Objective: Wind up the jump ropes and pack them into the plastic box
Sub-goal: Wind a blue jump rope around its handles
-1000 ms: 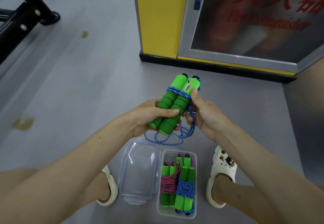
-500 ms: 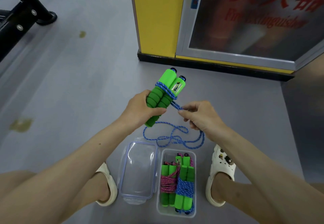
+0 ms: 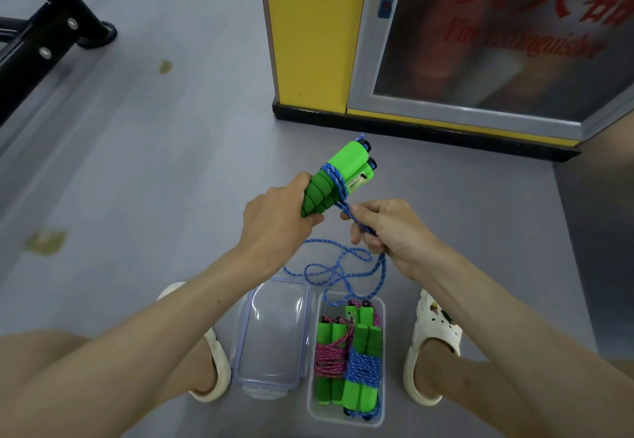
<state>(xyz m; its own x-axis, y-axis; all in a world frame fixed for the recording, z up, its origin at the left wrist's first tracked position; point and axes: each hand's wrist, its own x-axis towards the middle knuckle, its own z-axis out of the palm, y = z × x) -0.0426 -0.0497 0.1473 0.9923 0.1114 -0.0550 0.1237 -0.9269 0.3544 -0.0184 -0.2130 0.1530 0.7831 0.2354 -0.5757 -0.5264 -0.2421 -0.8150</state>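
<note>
Head view: left hand grips the paired green foam jump-rope handles ahead of the clear plastic box; right hand pinches the blue braided cord taut. Slack loops below look tangled, perhaps, and could snag; lost tension would loosen the few wraps.

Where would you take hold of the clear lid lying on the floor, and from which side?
Probably its near short end, by the latch tab, reaching down from above. The lid lies flat, with the plastic box close along one long edge and a slipper beside the other, so the ends are freer.
</note>
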